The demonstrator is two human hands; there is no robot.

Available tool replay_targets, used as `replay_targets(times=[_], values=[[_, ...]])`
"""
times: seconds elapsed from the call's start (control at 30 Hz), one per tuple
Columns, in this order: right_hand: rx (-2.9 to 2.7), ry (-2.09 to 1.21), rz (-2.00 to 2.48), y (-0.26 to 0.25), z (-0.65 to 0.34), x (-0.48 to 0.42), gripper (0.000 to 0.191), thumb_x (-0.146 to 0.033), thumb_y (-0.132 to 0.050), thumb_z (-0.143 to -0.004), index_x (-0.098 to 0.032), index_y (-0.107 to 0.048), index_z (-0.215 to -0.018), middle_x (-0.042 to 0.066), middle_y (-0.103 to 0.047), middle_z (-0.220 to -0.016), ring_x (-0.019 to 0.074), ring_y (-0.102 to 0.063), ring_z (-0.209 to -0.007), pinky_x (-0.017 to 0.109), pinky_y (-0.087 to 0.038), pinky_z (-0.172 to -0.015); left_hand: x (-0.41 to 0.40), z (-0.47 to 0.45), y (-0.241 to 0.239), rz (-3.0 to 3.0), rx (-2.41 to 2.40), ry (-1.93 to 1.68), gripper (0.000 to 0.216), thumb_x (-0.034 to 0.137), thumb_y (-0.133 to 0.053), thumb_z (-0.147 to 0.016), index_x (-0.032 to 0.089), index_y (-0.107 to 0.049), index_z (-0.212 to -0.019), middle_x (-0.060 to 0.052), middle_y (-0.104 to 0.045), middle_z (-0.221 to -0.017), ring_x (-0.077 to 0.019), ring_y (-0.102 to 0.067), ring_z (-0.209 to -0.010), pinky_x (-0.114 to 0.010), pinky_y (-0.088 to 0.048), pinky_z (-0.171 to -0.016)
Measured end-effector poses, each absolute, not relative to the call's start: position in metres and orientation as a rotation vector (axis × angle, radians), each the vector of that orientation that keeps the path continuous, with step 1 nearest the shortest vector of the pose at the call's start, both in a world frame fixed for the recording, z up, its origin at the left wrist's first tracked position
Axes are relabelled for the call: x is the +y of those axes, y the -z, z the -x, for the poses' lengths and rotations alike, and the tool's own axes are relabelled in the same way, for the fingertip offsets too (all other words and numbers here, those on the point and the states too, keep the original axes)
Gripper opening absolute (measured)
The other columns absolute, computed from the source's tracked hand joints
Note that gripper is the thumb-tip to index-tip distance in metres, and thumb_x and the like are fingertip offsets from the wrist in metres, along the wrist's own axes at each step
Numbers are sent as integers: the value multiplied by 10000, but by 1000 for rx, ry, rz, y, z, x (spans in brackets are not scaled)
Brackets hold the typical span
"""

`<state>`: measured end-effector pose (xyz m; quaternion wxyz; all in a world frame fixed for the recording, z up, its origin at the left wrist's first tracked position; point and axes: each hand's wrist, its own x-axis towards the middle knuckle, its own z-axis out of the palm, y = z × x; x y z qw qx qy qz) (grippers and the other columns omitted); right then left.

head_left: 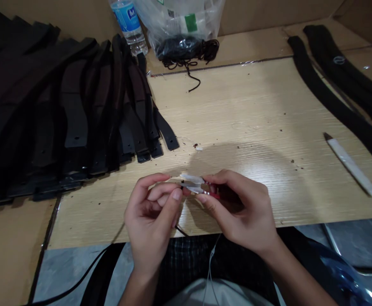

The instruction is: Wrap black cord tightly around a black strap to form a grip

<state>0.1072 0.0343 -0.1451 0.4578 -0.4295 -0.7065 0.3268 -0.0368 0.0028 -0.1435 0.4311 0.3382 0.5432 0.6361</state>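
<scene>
My left hand [154,212] is closed in a pinch on the end of a thin black cord [181,230] that trails down toward my lap. My right hand [240,208] is closed around small red-handled snips [201,188] whose pale blades meet the cord end between my two hands. Both hands hover just above the front edge of the light wooden board [252,114].
A large stack of dark straps [65,114] fills the left. Two black padded straps [339,85] lie at the right, with a white-wrapped tool [351,165] near them. A plastic bag with black cords [182,34] and a water bottle [129,23] stand at the back.
</scene>
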Motion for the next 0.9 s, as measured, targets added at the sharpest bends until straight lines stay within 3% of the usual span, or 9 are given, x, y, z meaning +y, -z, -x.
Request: replay_targets(times=[0.4,0.9], values=[[-1776,-771,1034,147,-107,34,82,-166,-680,-823,-172,-622,-880,-1,-680,-736,109,-616,-605,215,-510,-549,2,36,143,-863,1376,-1584,232,148,-733,-755,200,-627,-954,18,-700,-694,-17,-450,-362,-98,-347,-343],[-1732,-782,1080,145,-107,34,62,-158,-677,-817,-155,-630,-857,-18,-651,-701,81,-580,-577,185,-463,-518,2,37,143,-856,1397,-1590,240,141,-744,-745,194,-629,-949,5,-719,-706,-43,-551,-431,-86,-361,-355]])
